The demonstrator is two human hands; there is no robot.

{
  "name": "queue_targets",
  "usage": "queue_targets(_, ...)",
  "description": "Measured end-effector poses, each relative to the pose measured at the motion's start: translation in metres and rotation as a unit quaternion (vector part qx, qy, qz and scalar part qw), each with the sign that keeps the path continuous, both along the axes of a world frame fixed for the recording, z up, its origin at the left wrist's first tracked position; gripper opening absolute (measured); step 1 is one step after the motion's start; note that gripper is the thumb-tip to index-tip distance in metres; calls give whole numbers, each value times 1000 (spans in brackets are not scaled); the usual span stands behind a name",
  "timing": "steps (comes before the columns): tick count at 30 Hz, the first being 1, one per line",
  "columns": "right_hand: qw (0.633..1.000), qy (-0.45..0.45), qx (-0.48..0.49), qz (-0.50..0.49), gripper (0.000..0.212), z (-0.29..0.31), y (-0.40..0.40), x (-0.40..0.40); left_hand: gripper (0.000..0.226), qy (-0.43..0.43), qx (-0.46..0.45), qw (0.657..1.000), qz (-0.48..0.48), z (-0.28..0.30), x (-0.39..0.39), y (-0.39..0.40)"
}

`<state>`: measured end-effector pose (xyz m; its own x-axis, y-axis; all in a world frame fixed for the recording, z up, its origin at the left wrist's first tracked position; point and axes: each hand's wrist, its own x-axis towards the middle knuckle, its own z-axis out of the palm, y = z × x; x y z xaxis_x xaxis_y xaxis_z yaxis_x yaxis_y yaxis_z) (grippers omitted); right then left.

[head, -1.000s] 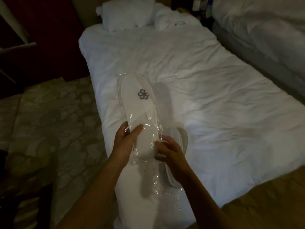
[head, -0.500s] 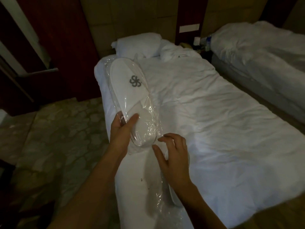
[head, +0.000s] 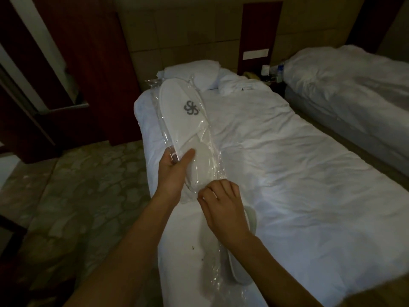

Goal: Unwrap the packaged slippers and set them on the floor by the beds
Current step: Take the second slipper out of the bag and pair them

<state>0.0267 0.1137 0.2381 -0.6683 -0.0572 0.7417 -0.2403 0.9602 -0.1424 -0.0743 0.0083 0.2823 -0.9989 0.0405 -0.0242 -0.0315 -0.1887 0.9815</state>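
Observation:
A white slipper with a grey logo (head: 186,120) sits inside a clear plastic wrapper (head: 215,165) and is held up over the near bed (head: 287,173). My left hand (head: 174,171) grips its heel end, thumb on top. My right hand (head: 221,202) pinches the wrapper's loose lower edge just below the heel. A second white slipper (head: 242,258) lies on the bed under my right wrist, partly covered by my arm and by loose clear plastic (head: 212,262).
Two white pillows (head: 199,74) lie at the head of the near bed. A second bed (head: 354,91) stands to the right across a narrow gap. Patterned carpet (head: 77,196) lies to the left, dark wooden panels behind it. Small items sit on the nightstand (head: 270,73).
The wrapped slipper has been lifted higher and further from me. My right hand left the bed and closed on the wrapper's lower edge. The camera has tilted up.

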Motion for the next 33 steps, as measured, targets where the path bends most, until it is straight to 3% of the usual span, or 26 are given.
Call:
queue_targets(8,997,-52,46,34,17,2,0,12,29,-31,16,999,-8,21,-7,0)
queue_targets(12,993,-46,63,84,18,0,7,17,54,-45,28,999,3,32,-10,-1)
queue_targets(15,993,-35,71,90,14,0,17,19,54,-57,35,998,0,36,-12,-2)
queue_targets(17,994,-28,46,96,3,4,20,21,57,-67,42,997,-6,37,-12,-2)
queue_targets(20,988,-34,-104,108,19,10,17,25,65,-68,57,996,-12,36,-12,1)
queue_targets(23,933,-57,-346,83,19,20,9,26,50,-55,77,995,-23,37,-12,3)
queue_targets(25,886,-74,-454,57,16,25,6,23,40,-47,89,994,-34,38,-10,4)
queue_targets(33,662,-95,-726,160,23,38,0,11,40,-35,121,991,-51,30,2,5)
